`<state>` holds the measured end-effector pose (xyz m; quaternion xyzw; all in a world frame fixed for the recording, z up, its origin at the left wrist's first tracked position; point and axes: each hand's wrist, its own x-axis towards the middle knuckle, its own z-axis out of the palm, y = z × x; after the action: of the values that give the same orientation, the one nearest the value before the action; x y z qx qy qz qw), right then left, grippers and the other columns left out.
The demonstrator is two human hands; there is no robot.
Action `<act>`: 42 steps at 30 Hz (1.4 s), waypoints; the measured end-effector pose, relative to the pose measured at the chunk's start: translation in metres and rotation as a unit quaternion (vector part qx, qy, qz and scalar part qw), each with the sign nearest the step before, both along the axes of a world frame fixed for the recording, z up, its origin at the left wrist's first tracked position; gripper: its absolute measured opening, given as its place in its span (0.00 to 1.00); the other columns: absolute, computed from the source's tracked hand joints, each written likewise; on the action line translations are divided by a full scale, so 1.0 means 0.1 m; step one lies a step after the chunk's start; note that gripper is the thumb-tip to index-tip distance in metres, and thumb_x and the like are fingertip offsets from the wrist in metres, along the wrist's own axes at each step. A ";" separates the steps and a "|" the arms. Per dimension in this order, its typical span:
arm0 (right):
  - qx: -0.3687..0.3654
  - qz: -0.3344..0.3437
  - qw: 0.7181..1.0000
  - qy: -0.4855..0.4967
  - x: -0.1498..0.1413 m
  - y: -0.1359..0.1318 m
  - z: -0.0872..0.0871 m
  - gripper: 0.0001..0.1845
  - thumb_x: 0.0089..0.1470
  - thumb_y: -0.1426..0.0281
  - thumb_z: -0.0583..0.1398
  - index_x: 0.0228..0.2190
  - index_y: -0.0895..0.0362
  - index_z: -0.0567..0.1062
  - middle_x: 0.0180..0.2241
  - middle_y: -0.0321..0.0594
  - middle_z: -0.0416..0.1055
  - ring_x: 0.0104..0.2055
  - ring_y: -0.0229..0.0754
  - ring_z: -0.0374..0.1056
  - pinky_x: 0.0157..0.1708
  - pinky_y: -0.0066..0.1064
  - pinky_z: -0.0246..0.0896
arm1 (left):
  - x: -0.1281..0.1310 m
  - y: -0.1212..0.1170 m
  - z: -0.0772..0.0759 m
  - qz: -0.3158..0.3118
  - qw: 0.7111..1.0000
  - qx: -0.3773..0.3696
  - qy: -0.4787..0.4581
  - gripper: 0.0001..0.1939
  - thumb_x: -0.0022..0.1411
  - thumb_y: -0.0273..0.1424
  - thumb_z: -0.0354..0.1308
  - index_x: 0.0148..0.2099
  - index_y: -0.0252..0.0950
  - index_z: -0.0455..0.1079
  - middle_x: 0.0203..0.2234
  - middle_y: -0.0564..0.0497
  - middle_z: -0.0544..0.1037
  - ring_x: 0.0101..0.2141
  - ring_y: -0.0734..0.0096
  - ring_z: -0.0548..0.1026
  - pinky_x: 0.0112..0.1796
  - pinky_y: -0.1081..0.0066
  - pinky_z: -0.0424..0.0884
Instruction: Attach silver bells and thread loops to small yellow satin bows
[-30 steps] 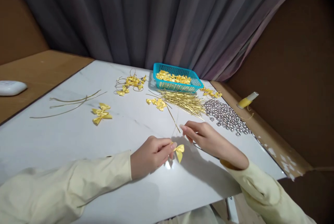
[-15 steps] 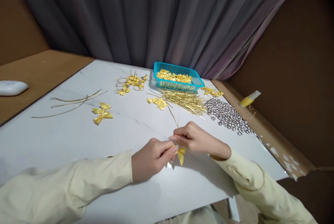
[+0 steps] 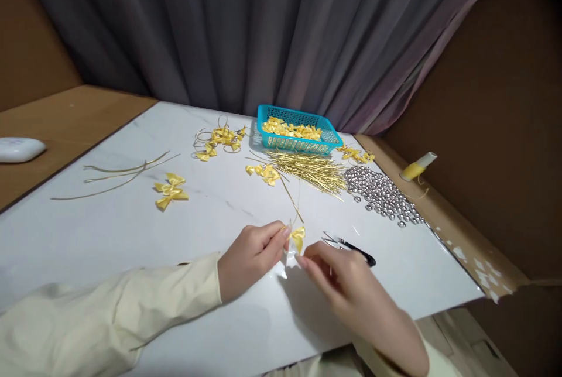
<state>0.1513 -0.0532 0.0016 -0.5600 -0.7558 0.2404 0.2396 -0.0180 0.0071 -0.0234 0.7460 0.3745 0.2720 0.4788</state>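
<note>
My left hand point(image 3: 259, 254) pinches a yellow ribbon bow point(image 3: 298, 237) between thumb and forefinger, a little above the white table. A thin golden strand point(image 3: 299, 201) runs up from the bow. Just below and right of it, my right hand point(image 3: 346, 277) has thumb and forefinger close together; what lies between them, if anything, is too small to tell. A pair of black-handled thread snips point(image 3: 357, 251) lies behind my right hand, partly covered by it. Several loose bows point(image 3: 263, 174) and a heap of gold twist ties point(image 3: 307, 172) lie farther back.
At the back stands a blue basket point(image 3: 300, 146) full of yellow bows. Small silver rings or bells point(image 3: 380, 192) are heaped at the right. More bows point(image 3: 171, 191) and loose gold wires point(image 3: 118, 175) lie left. A yellow-and-white tube point(image 3: 419, 166) stands by the right edge.
My right hand has moved down and toward me, away from the top of the bow, uncovering the snips. The bow and left fingertips have risen slightly.
</note>
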 end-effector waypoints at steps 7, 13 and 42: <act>-0.035 -0.075 0.995 0.061 -0.31 -0.10 -0.18 0.12 0.58 0.66 0.46 0.35 0.58 0.67 0.21 0.35 0.63 0.18 0.35 0.54 0.19 0.25 0.46 | 0.02 -0.05 0.07 -0.003 1.000 -0.006 -0.001 0.18 0.63 0.37 0.42 0.22 0.36 0.56 0.10 0.62 0.53 0.14 0.80 0.53 0.17 0.78 0.52; -0.072 -0.084 0.973 0.200 -0.29 -0.04 -0.18 0.15 0.59 0.63 0.46 0.27 0.56 0.65 0.17 0.32 0.58 0.17 0.33 0.53 0.18 0.24 0.47 | 0.03 -0.04 0.05 -0.003 1.000 -0.009 -0.004 0.18 0.63 0.37 0.42 0.23 0.36 0.56 0.11 0.61 0.53 0.14 0.80 0.53 0.17 0.78 0.52; -0.092 -0.037 0.975 0.200 -0.16 0.07 -0.23 0.16 0.57 0.59 0.50 0.27 0.57 0.66 0.21 0.34 0.65 0.20 0.33 0.60 0.21 0.23 0.52 | 0.05 -0.04 0.05 0.008 0.993 -0.089 -0.081 0.17 0.62 0.39 0.44 0.24 0.35 0.56 0.13 0.61 0.55 0.17 0.80 0.54 0.18 0.78 0.52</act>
<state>0.1354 -0.0460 -0.0213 -0.5482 -0.6457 0.4068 0.3421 -0.0133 0.0033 -0.0182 0.6728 0.3638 0.3007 0.5697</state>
